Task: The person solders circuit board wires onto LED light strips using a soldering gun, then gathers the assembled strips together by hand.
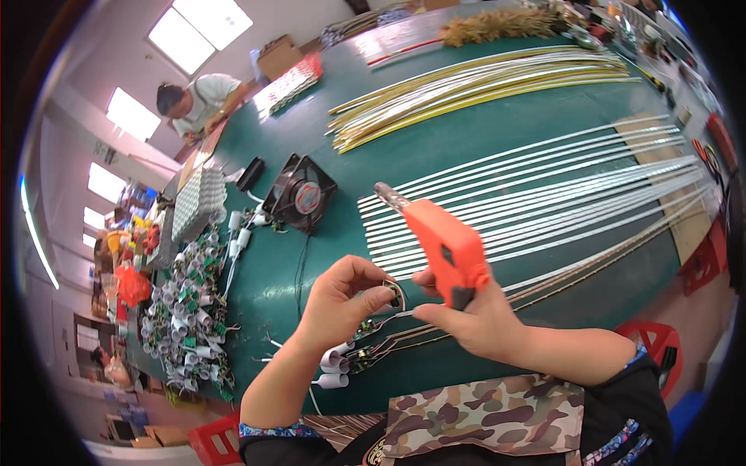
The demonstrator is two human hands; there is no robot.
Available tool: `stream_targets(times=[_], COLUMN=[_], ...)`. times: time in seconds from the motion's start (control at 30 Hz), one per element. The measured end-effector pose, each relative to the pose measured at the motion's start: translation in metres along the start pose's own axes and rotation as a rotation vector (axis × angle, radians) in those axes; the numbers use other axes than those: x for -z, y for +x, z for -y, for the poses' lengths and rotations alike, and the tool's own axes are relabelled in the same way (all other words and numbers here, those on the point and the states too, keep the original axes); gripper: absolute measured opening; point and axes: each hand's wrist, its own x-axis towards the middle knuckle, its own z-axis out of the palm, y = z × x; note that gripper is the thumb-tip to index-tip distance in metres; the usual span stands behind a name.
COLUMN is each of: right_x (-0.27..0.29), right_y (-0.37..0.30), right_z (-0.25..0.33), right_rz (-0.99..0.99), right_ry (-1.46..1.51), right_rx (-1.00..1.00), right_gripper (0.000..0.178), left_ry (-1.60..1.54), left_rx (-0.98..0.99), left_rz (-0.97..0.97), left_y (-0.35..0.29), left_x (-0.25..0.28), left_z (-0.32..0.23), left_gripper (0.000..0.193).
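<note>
Left hand (342, 299) found with thumb and fingers pinched on a small electronic part (395, 294), largely covered by the fingertips and hard to make out. Right hand (478, 311), at the part's three o'clock, grips an orange gun-shaped tool (449, 241), thumb and one fingertip apart, nozzle toward eleven o'clock; white strips (590, 203) at two o'clock are partly hidden behind the tool.

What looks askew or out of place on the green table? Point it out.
The heap of white cylindrical parts and green boards stands out: its pieces lie jumbled at the left of the table, whereas the silvery strips lie in rows. Nothing looks plainly spilled or broken.
</note>
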Motion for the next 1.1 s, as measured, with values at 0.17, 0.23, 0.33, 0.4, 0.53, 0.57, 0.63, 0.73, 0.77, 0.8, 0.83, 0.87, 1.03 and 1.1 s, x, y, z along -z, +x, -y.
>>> stream_targets(times=[0.17, 0.23, 0.33, 0.4, 0.53, 0.57, 0.63, 0.73, 0.77, 0.8, 0.83, 0.87, 1.03, 1.1], right_x=[-0.003, 0.002, 0.010, 0.014, 0.019, 0.020, 0.024, 0.025, 0.025, 0.023, 0.022, 0.018, 0.007, 0.008], right_y=[0.003, 0.004, 0.005, 0.005, 0.006, 0.007, 0.010, 0.012, 0.012, 0.010, 0.009, 0.006, -0.001, -0.001], right_z=[-0.010, -0.010, -0.005, 0.000, 0.007, 0.007, 0.006, 0.002, 0.001, -0.001, -0.002, -0.004, -0.009, -0.007], right_rz=[-0.003, -0.003, -0.001, 0.007, 0.055, 0.043, 0.017, -0.139, -0.202, -0.179, -0.168, -0.152, -0.110, -0.084], right_ry=[-0.121, -0.154, -0.208, -0.221, -0.183, -0.190, -0.206, -0.202, -0.248, -0.248, -0.288, -0.316, -0.540, -0.530], right_rx=[0.155, 0.111, 0.073, 0.041, 0.039, 0.021, -0.010, 0.096, 0.175, 0.234, 0.321, 0.393, 0.535, 0.485], right_gripper=[0.087, 0.086, 0.081, 0.077, 0.076, 0.076, 0.076, 0.078, 0.077, 0.077, 0.077, 0.076, 0.085, 0.084], left_ry=[0.405, 0.467, 0.532, 0.542, 0.595, 0.471, 0.229, -0.228, -0.269, -0.312, -0.362, -0.377, -0.209, -0.211], left_rx=[-0.253, -0.362, -0.308, -0.228, -0.198, -0.111, 0.049, 0.177, 0.202, 0.219, 0.238, 0.209, 0.097, 0.084], left_rz=[-0.036, -0.006, 0.079, 0.126, 0.239, 0.247, 0.273, 0.264, 0.195, 0.124, 0.055, 0.044, -0.030, -0.003], left_y=[0.006, 0.008, 0.005, 0.003, 0.000, 0.000, 0.001, 0.009, 0.011, 0.013, 0.015, 0.017, 0.017, 0.014], left_x=[-0.023, -0.025, -0.027, -0.027, -0.024, -0.023, -0.021, -0.016, -0.017, -0.019, -0.021, -0.024, -0.040, -0.044], left_z=[0.009, 0.009, 0.005, 0.002, 0.001, 0.002, 0.004, 0.006, 0.006, 0.008, 0.009, 0.011, 0.016, 0.017], left_gripper=[0.023, 0.024, 0.025, 0.025, 0.025, 0.024, 0.021, 0.019, 0.018, 0.017, 0.016, 0.017, 0.019, 0.018])
